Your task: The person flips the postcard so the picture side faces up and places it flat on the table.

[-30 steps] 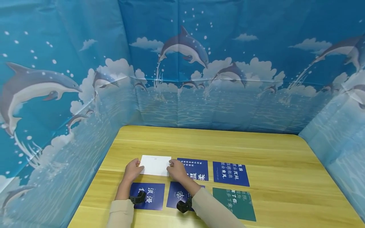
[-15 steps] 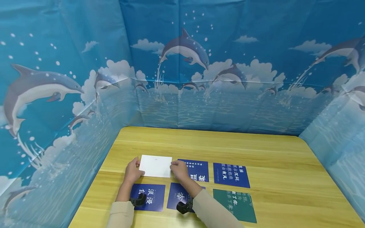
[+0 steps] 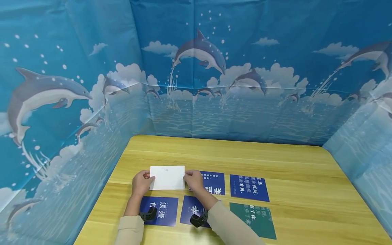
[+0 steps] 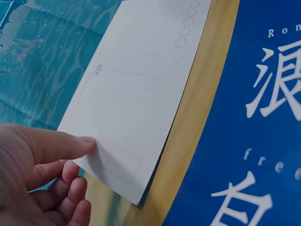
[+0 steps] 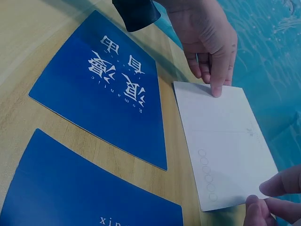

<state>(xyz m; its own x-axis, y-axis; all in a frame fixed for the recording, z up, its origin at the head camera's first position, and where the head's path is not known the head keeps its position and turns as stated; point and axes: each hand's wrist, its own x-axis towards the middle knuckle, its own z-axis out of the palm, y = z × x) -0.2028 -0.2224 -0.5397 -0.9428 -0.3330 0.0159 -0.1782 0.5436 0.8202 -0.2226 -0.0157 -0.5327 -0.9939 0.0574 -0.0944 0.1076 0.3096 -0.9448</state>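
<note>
A white postcard (image 3: pixel 167 178), its printed back facing up, is held between both hands above the far left part of the table. My left hand (image 3: pixel 141 183) pinches its left edge; in the left wrist view the thumb (image 4: pixel 80 147) lies on the white face and the other fingers curl beneath. On the opposite short edge, my right hand (image 3: pixel 194 182) pinches the card between thumb and fingers, partly covering a blue card (image 3: pixel 213 183). Just nearer than the postcard lies a blue card with white characters (image 3: pixel 168 211), largely visible in both wrist views.
Another blue card (image 3: pixel 188 212) lies under the right forearm, partly hidden. Farther right are a blue card (image 3: pixel 249 188) and a green card (image 3: pixel 260 221), all flat on the wooden table (image 3: pixel 306 190). Dolphin-printed sheeting (image 3: pixel 245 112) walls the table's back and sides.
The postcard has tilted up slightly toward the head camera and looks a little larger. Both hands keep their hold on its short edges; the other cards stay put.
</note>
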